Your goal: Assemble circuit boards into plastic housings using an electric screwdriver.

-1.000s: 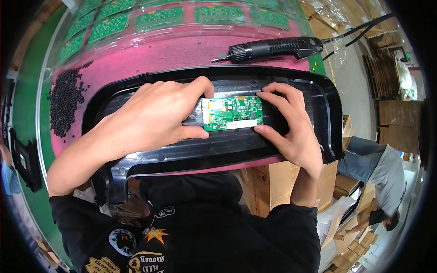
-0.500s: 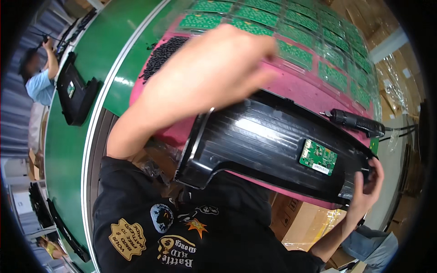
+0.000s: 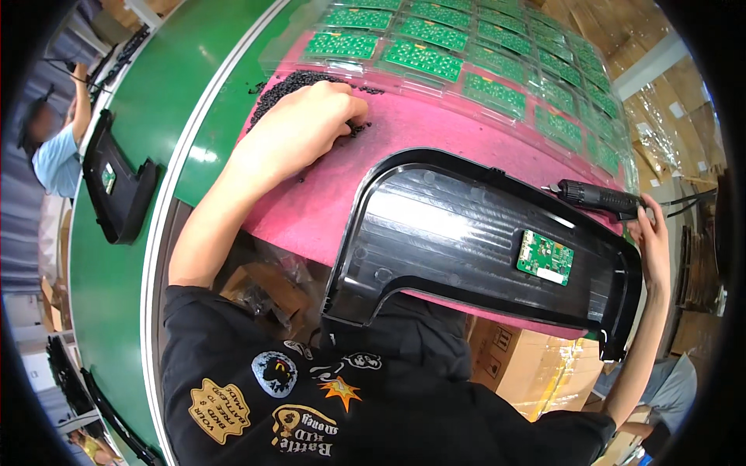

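Vs half a second ago: left hand (image 3: 299, 128) has dropped from mid-air over the black plastic housing (image 3: 466, 248) onto the pile of small black screws (image 3: 291, 85) at the far-left of the pink mat (image 3: 435, 132). The view now shows the whole housing. A second ago both hands were on the green circuit board (image 3: 545, 258); now neither touches it.

Left grip: fingers curled down into the screw pile, tips buried among the screws. Cannot tell if it has pinched any.

Right grip: right hand (image 3: 651, 233) at the right end of the housing, fingers around the rear of the black electric screwdriver (image 3: 602, 198), closed on it. Driver lies roughly level on the mat just beyond the housing's far rim, bit pointing left.

Housing: on the bench, inner side up, near edge overhanging toward the person's torso. Board sits inside it toward the right end, near the right hand, well apart from the left.

Screw pile is left of the housing, apart from it.

Around: clear trays of green circuit boards (image 3: 466, 54) along the far side of the mat; green conveyor belt (image 3: 155, 101) on the left carrying another black housing (image 3: 116, 186); another person in a blue shirt (image 3: 56, 155) beyond it; cardboard boxes (image 3: 528, 365) under the bench.
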The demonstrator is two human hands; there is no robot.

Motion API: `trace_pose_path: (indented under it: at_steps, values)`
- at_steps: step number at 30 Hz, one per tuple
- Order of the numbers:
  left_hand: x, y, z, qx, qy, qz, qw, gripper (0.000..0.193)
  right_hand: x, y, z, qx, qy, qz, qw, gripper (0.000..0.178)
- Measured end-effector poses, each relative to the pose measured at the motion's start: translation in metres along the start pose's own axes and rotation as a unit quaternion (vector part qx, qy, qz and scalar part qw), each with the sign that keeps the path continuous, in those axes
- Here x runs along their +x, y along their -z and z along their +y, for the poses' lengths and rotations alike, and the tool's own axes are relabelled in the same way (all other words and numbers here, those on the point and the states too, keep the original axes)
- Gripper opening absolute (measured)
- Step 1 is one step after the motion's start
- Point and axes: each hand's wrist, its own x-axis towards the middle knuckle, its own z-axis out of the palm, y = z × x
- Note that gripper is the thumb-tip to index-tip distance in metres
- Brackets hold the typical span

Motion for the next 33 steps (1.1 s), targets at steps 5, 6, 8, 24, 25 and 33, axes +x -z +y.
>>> trace_pose_path:
  at_steps: [5,6,8,24,25,33]
  values:
    - [0.009,0.000,0.001,-0.008,-0.028,0.017,0.999,0.013,0.002,-0.048,-0.034,0.201,0.183,0.197,0.942,0.035]
    - [0.009,0.000,0.002,-0.008,-0.032,0.030,0.999,0.013,-0.003,-0.073,-0.054,0.228,0.220,0.236,0.919,0.037]
    - [0.011,0.005,0.002,-0.009,-0.033,0.028,0.999,0.013,-0.009,-0.102,-0.080,0.242,0.297,0.189,0.904,0.041]
    - [0.076,0.010,0.155,-0.373,-0.191,-0.034,0.907,0.015,-0.108,-0.128,-0.126,0.654,0.313,-0.068,0.685,0.025]
    - [0.077,0.009,0.160,-0.402,-0.181,-0.058,0.896,0.015,-0.112,-0.127,-0.127,0.664,0.317,-0.072,0.673,0.025]
    - [0.102,-0.006,0.158,-0.559,-0.144,-0.265,0.772,0.013,-0.123,-0.120,-0.124,0.628,0.413,-0.090,0.653,0.027]
